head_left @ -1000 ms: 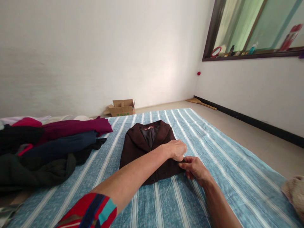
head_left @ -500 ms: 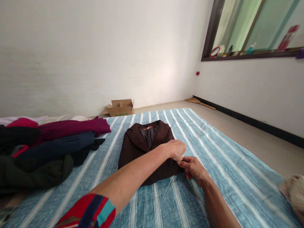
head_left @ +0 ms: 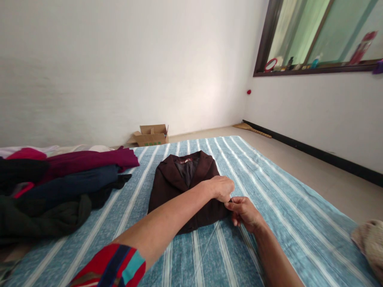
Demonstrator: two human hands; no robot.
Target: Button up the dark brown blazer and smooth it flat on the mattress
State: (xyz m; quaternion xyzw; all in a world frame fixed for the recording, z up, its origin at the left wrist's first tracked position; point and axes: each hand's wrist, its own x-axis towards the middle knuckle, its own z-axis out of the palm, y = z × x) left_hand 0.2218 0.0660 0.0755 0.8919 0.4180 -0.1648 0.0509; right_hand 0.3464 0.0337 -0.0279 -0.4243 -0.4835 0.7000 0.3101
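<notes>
A dark brown jacket (head_left: 169,187) lies folded on the blue striped bed sheet (head_left: 284,223), its collar and lapels facing up and away from me. Crossing over it, my left arm reaches to the jacket's right edge, where my left hand (head_left: 222,188) is closed on the cloth. Just below and to the right, my right hand (head_left: 243,213) pinches the same edge between thumb and fingers. The two hands nearly touch. My left forearm hides part of the jacket's front.
A heap of clothes (head_left: 89,163) in maroon, navy, black and dark green lies at the left. Beyond the bed, an open cardboard box (head_left: 151,137) stands by the wall. A broom (head_left: 253,129) rests on the floor. Beige fluffy cloth (head_left: 369,241) sits at the right edge.
Almost nothing differs. Both hands stay on the jacket's right edge, with only a very slight shift of the right fingers.
</notes>
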